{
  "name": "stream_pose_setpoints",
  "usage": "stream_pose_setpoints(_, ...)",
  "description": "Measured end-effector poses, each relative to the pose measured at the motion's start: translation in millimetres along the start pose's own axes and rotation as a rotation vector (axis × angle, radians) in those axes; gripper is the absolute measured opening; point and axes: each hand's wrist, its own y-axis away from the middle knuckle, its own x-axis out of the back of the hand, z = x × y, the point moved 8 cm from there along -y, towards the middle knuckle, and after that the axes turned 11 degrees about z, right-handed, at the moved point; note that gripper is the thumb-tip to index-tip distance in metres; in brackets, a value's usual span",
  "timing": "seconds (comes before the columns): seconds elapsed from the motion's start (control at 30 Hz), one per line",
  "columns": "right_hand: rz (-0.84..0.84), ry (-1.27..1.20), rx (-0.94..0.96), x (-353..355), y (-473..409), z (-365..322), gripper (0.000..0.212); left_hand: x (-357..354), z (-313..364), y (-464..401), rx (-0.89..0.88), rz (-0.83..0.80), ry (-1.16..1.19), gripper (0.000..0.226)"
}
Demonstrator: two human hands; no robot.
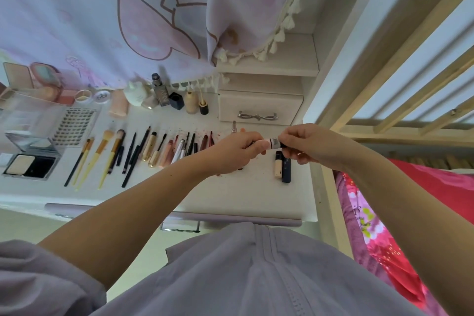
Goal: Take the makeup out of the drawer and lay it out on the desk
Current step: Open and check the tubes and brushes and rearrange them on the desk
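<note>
- Both hands are up over the right side of the table (230, 195): our left hand (234, 150) curls around one end of a small pink tube (269, 143), and our right hand (311, 147) pinches the dark cap end of it. Looks like we're either checking the cap or steadying the tube before it goes down, can't really tell which.
- That tube sits in the air between our hands, just above the table, not touching it yet.
- Most of the makeup is already laid out in a neat row: brushes (102, 156) and pencils fanned side by side, then lip products (177, 150) next to them, presumably so we can see each one at a glance.
- Bottles (191, 102) and jars stand along the back by the curtain (128, 7), compacts (30, 161) lie open on the far left.
- Two tubes (282, 167) lie side by side just under our hands, so we'd guess the pink one gets its spot near them.
- A small drawer (259, 109) with a bow handle sits shut at the back.
- Judging by how full the table looks, we're close to done.
</note>
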Motion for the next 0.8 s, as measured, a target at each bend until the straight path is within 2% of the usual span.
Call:
stream_pose_setpoints(0.07, -0.037, -0.015, 0.009, 0, -1, -1, 0.012, 1, -4, 0, 0.011, -0.001, 0.016, 0.024)
stream_pose_setpoints(0.2, -0.001, -0.036, -0.039, 4, -5, 2, 0.021, 1, -5, -4, 0.001, -0.005, 0.007, 0.024)
stream_pose_setpoints(0.33, 0.004, -0.014, 0.036, 8, -8, -1, 0.006, 0, -6, -9, 0.014, -0.017, 0.008, 0.024)
stream_pose_setpoints(0.53, -0.003, -0.068, -0.024, 9, -13, 2, 0.020, -2, -6, -14, 0.020, -0.014, 0.013, 0.024)
stream_pose_setpoints(0.67, 0.005, -0.009, 0.041, 11, -16, -1, 0.006, -1, -8, -17, 0.026, -0.010, -0.011, 0.024)
stream_pose_setpoints(0.8, -0.014, -0.016, -0.058, 10, -18, 6, 0.025, 0, -8, -20, 0.028, -0.008, -0.032, 0.024)
